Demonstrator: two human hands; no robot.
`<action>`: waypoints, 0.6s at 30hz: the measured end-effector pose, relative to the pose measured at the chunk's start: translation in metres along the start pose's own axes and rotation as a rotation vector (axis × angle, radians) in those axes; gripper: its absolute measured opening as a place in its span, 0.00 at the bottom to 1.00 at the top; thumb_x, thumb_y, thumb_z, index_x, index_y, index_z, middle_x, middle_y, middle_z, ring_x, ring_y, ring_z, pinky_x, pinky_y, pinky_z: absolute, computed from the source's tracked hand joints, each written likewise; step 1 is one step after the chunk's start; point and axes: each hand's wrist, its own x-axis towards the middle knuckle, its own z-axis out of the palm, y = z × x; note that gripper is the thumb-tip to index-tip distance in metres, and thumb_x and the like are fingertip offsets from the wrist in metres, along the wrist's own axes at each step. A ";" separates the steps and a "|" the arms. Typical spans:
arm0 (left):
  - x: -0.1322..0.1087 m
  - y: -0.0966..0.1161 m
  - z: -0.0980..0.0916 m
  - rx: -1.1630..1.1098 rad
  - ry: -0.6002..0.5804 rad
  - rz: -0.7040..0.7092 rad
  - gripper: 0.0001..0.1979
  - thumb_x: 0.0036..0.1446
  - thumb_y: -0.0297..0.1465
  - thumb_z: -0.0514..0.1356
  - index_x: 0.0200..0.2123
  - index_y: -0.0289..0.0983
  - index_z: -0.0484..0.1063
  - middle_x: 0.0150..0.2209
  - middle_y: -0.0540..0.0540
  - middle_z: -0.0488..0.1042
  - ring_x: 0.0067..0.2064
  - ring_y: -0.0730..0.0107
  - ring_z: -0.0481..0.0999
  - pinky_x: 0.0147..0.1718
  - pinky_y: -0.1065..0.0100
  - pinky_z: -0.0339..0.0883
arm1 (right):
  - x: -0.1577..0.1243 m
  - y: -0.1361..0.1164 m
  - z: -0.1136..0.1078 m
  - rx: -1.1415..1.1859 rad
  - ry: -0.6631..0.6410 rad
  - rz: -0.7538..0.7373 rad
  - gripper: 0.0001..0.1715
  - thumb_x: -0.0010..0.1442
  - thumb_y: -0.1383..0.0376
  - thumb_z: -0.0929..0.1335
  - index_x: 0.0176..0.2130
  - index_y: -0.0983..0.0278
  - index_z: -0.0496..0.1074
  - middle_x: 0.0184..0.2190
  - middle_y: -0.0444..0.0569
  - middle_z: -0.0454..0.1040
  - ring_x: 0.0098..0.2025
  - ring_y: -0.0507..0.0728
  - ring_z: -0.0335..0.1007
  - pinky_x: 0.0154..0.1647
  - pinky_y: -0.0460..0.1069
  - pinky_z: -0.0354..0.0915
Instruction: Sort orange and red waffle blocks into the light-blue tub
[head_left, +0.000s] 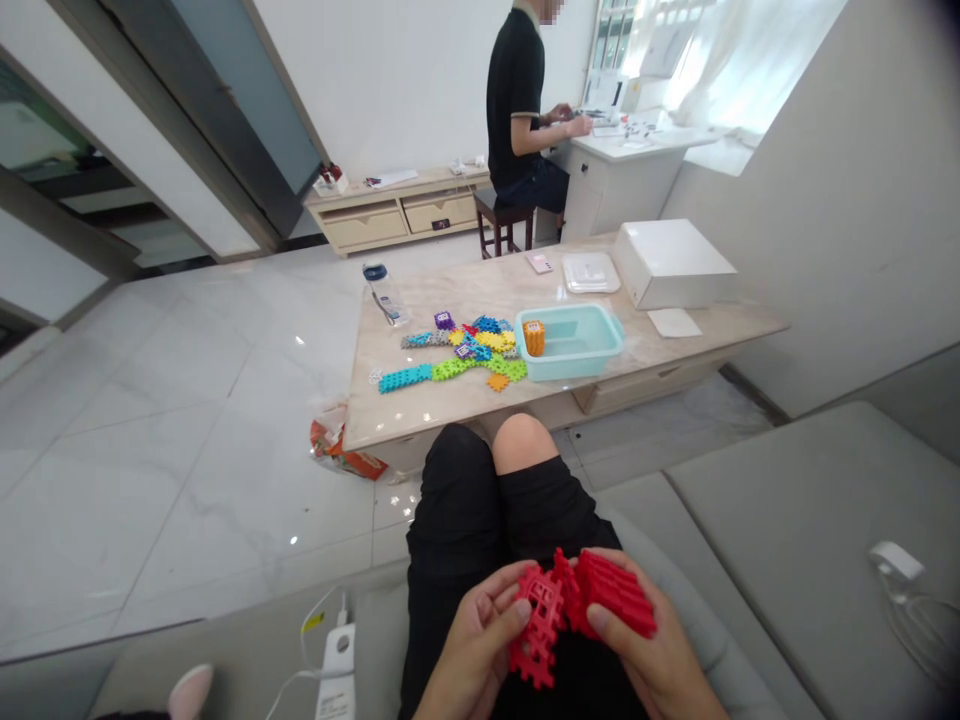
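Above my lap, my left hand [484, 635] pinches red interlocking plastic tiles [537, 625] with notched edges and cut-out holes. My right hand [649, 635] is wrapped round a thick stack of red tiles [615, 592] of the same kind. The two red groups meet between my hands; whether they are joined I cannot tell. On the low table [375, 425] ahead lie rows of blue, grey, yellow and green tiles [480, 350]. A light teal bin [577, 365] beside them holds an orange tile stack [534, 338].
A water bottle [384, 297] stands at the table's left. A white box [675, 262], a lidded container [591, 272] and a paper sheet [675, 322] are at the right. Beside my left leg lies a power strip [337, 670] with cables. Another person [517, 100] sits at a far desk.
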 end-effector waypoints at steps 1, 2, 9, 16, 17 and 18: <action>0.000 0.001 0.000 -0.010 0.000 0.003 0.30 0.56 0.37 0.79 0.59 0.33 0.81 0.54 0.31 0.85 0.52 0.54 0.87 0.54 0.63 0.78 | 0.001 0.000 0.002 0.049 -0.002 0.002 0.35 0.60 0.50 0.81 0.60 0.60 0.76 0.53 0.58 0.84 0.53 0.68 0.83 0.58 0.61 0.77; -0.001 0.002 0.001 -0.015 0.005 0.009 0.29 0.57 0.37 0.79 0.59 0.33 0.81 0.55 0.31 0.85 0.52 0.54 0.87 0.53 0.63 0.78 | 0.002 -0.002 0.006 0.092 -0.005 0.007 0.35 0.59 0.49 0.81 0.60 0.60 0.77 0.53 0.58 0.84 0.53 0.68 0.83 0.59 0.62 0.77; 0.004 0.022 0.004 -0.053 0.019 0.082 0.29 0.58 0.34 0.78 0.61 0.33 0.80 0.53 0.34 0.86 0.45 0.60 0.88 0.47 0.66 0.80 | 0.022 -0.040 0.037 0.279 -0.048 0.080 0.34 0.57 0.52 0.83 0.58 0.58 0.79 0.52 0.54 0.84 0.55 0.67 0.80 0.65 0.63 0.73; 0.012 0.039 -0.001 -0.094 -0.039 0.130 0.29 0.60 0.32 0.77 0.63 0.33 0.78 0.53 0.36 0.86 0.46 0.62 0.88 0.50 0.67 0.80 | 0.045 -0.057 0.054 0.205 -0.163 0.023 0.33 0.57 0.54 0.84 0.57 0.60 0.78 0.51 0.52 0.84 0.52 0.63 0.80 0.61 0.58 0.73; 0.012 0.041 -0.002 -0.093 -0.033 0.139 0.29 0.60 0.32 0.77 0.63 0.33 0.77 0.54 0.36 0.86 0.47 0.62 0.88 0.51 0.67 0.80 | 0.047 -0.058 0.055 0.185 -0.163 0.012 0.33 0.57 0.54 0.84 0.57 0.60 0.78 0.51 0.52 0.84 0.51 0.62 0.80 0.60 0.57 0.73; 0.012 0.043 -0.003 -0.089 -0.026 0.146 0.30 0.60 0.32 0.77 0.63 0.33 0.77 0.54 0.36 0.86 0.48 0.61 0.88 0.51 0.67 0.80 | 0.048 -0.059 0.055 0.170 -0.166 0.005 0.33 0.57 0.55 0.84 0.57 0.60 0.78 0.50 0.51 0.85 0.51 0.61 0.80 0.58 0.56 0.73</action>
